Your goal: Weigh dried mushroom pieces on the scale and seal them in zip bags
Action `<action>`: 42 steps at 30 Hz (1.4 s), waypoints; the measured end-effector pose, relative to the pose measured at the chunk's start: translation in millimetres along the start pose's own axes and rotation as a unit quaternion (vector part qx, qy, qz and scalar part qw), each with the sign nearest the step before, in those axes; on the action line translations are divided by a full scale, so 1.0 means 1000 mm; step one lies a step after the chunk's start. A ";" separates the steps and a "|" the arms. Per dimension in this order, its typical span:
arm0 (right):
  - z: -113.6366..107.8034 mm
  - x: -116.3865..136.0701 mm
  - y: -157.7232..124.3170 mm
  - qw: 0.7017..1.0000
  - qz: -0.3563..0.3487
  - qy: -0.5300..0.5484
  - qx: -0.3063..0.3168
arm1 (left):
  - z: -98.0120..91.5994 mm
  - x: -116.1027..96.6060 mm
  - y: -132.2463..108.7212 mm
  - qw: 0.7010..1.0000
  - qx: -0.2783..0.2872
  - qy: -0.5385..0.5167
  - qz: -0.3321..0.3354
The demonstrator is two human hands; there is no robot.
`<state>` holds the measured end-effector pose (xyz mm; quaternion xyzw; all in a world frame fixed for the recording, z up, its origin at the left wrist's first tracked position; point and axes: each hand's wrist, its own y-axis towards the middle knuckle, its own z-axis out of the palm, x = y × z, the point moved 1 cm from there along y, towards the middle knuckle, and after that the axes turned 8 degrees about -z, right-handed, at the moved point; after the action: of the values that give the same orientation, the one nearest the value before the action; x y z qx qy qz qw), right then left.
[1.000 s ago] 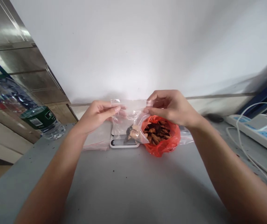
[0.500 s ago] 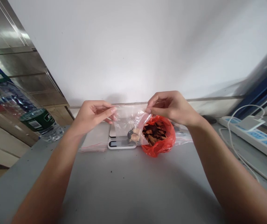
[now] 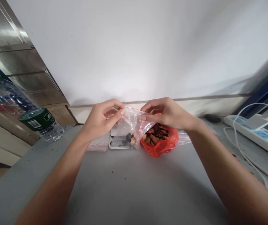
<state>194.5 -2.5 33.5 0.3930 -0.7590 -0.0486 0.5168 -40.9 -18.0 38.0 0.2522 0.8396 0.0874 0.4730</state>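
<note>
I saw a thin, see-thru plastic bag (image 3: pixel 134 123), shiny & crinkly. The red bag (image 3: pixel 165 147) was soft, crumpled plastic. The table (image 3: pixel 134 187) looked smooth, matt grey w/ dark specks. The water bottle (image 3: pixel 23 106) was clear, glossy plastic. The left wall panels (image 3: pixel 12 40) were shiny metal.

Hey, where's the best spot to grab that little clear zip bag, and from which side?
Probably by its top strip, from above. The clear zip bag hangs mouth up, with its few pieces sunk to the bottom. The left hand and right hand each pinch an end of that strip, over the scale on the table.
</note>
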 end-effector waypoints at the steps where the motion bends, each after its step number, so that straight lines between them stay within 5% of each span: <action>1: 0.001 0.000 0.000 1.000 -0.001 0.005 0.000 | 0.001 0.000 0.000 1.000 -0.008 0.000 -0.001; 29: 0.018 -0.006 0.001 0.998 -0.023 -0.049 -0.030 | 0.003 0.000 0.000 0.995 -0.045 0.088 -0.005; 36: 0.014 -0.005 0.001 0.991 -0.064 -0.114 -0.017 | 0.001 0.001 0.001 0.996 -0.012 0.084 -0.003; 42: 0.019 -0.003 0.000 0.998 -0.016 -0.064 0.004 | 0.006 0.001 0.000 0.992 -0.041 0.113 0.026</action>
<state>179.5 -7.0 22.9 0.4033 -0.7845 -0.0789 0.4643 -35.9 -18.6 34.1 0.2428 0.8764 0.1623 0.3830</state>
